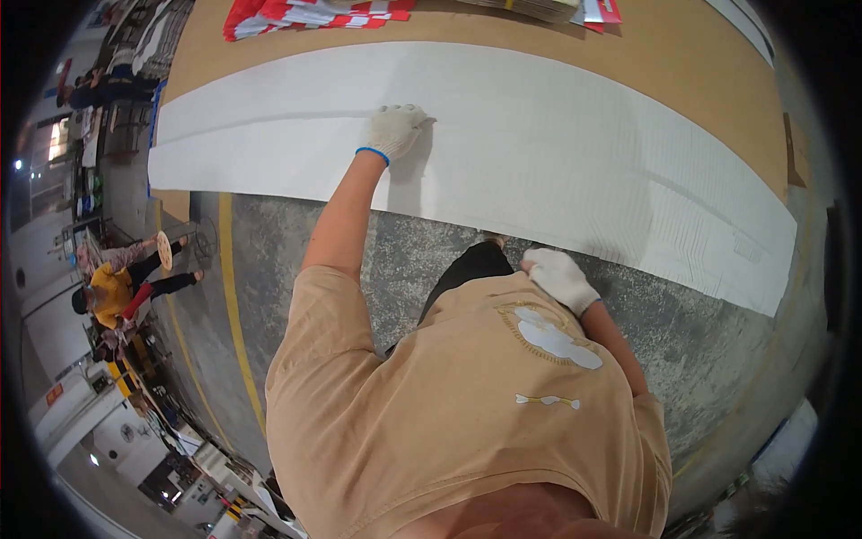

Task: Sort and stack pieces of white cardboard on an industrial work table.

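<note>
A gloved left hand [395, 131] presses flat, fingers spread and gripping nothing, mid-sheet [539, 153] on the desk [700, 54]; the right hand [558, 278] rests loosely curled and empty at the near edge, smoothing apparently unfinished.

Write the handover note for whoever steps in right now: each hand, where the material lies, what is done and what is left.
Left hand: gloved, palm down, pressing on the white sheet, holding nothing.
Right hand: gloved, held near the sheet's near edge, by the person's body; no visible grip on anything.
The long white sheet lies flat across the brown table, and its near edge overhangs the grey floor.
A red and white stack sits at the table's far side, untouched.
Done: the sheet is spread out along the table.
Left: a faint crease runs along the sheet to the left of the left hand, so it probably wants smoothing.
</note>
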Tool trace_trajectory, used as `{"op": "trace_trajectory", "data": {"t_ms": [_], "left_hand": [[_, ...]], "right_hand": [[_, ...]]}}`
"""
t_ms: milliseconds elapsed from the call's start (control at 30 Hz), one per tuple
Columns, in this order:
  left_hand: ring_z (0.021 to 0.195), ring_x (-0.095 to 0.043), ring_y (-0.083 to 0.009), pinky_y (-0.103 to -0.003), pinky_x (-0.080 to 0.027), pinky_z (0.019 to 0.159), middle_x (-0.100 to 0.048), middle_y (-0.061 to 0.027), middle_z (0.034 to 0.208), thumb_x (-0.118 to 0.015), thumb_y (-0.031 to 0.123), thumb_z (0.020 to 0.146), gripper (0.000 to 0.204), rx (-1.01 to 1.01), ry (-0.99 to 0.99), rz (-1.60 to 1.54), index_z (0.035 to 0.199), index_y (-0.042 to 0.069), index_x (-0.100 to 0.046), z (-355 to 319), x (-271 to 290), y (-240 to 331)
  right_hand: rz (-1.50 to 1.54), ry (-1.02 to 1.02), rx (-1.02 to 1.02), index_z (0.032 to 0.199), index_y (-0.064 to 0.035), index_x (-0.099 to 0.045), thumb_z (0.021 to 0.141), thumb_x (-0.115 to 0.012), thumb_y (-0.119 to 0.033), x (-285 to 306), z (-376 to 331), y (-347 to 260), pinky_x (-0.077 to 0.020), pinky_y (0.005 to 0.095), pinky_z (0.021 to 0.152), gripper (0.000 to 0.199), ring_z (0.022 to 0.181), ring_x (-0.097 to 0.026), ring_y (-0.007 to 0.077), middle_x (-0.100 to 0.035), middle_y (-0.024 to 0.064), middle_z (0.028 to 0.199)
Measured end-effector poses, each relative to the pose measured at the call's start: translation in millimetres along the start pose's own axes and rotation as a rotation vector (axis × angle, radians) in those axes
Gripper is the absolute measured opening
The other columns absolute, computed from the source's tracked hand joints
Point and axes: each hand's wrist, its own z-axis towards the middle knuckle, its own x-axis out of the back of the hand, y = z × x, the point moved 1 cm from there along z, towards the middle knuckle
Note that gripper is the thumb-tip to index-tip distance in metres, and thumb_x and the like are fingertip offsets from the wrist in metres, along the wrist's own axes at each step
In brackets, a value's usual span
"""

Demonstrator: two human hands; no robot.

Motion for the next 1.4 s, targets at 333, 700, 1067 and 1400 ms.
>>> {"op": "trace_trajectory", "data": {"t_ms": [333, 700, 1067, 1400], "left_hand": [[0.095, -0.058, -0.0259, -0.043, -0.041, 0.084, -0.061, -0.0051, 0.1, -0.047, 0.024, 0.082, 0.022, -0.058, -0.118, -0.018, 0.097, 0.014, -0.06, 12, -7, -8], [0.091, -0.056, -0.032, -0.042, -0.044, 0.08, -0.061, -0.0127, 0.094, -0.049, 0.012, 0.076, 0.022, 0.055, -0.1, -0.274, 0.095, 0.009, -0.061, 2, 3, -8], [0.097, -0.054, -0.031, -0.039, -0.043, 0.085, -0.058, -0.0142, 0.103, -0.047, 0.01, 0.073, 0.034, 0.347, 0.386, -0.377, 0.105, 0.006, -0.058, -72, -6, -66], [0.094, -0.056, -0.0294, -0.041, -0.044, 0.08, -0.06, -0.0111, 0.098, -0.053, 0.016, 0.075, 0.022, 0.064, -0.127, 0.007, 0.095, 0.009, -0.06, -22, 19, -133]], "right_hand": [[-0.044, -0.222, -0.092, 0.091, 0.0017, -0.048, 0.082, -0.043, -0.013, -23, 46, -11, -0.0447, 0.04, 0.075, 0.017, 0.087, -0.058, 0.0343, -0.06, 0.0196, 0.09], [0.426, -0.101, -0.103, 0.093, 0.0021, -0.051, 0.082, -0.047, -0.006, -38, 32, 9, -0.0444, 0.0323, 0.082, 0.015, 0.093, -0.057, 0.0237, -0.054, 0.0163, 0.093], [0.315, -0.018, -0.316, 0.082, 0.0001, -0.048, 0.08, -0.043, -0.013, -37, -4, 46, -0.0426, 0.0327, 0.07, 0.014, 0.077, -0.055, 0.0198, -0.056, 0.0118, 0.079], [0.243, -0.04, -0.207, 0.125, 0.0089, -0.039, 0.086, -0.042, -0.018, -139, 98, 16, -0.0378, 0.0309, 0.094, 0.047, 0.109, -0.052, 0.0264, -0.054, 0.02, 0.117]]}}
